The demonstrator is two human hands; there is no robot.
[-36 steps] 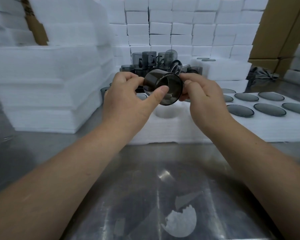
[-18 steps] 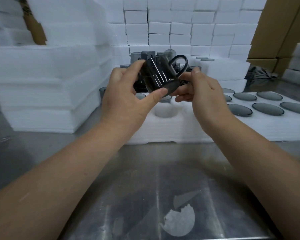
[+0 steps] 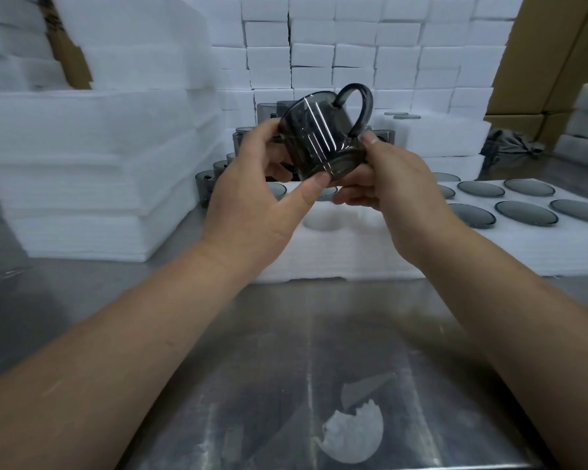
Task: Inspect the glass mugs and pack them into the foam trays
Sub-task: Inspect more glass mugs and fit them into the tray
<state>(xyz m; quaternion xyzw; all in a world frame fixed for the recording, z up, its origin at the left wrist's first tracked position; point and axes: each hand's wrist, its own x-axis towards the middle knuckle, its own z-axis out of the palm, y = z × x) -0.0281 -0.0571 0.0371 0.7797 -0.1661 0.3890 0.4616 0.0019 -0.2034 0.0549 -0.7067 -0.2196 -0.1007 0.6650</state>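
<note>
I hold a smoky glass mug (image 3: pixel 319 140) tilted, handle uppermost, between both grips: my left grip (image 3: pixel 252 201) clasps its body, my right grip (image 3: pixel 387 188) pinches its base end, directly above the foam tray (image 3: pixel 336 256) on the steel tabletop (image 3: pixel 286 351).

Tabletop (image 3: pixel 286 334), front to back: torn scrap (image 3: pixel 353 432) nearest, right of centre; foam tray (image 3: pixel 336 252) across centre and right, one pocket (image 3: pixel 323 220) at its left, packed mugs (image 3: pixel 523 212) in pockets at its right; held mug (image 3: pixel 319 140) above tray, between left hand (image 3: pixel 252 198) and right hand (image 3: pixel 398 188); loose mugs (image 3: pixel 218 171) behind tray; foam sheet stack (image 3: pixel 82 164) left; foam blocks (image 3: pixel 353 45) along back; cardboard boxes (image 3: pixel 540 62) rear right
</note>
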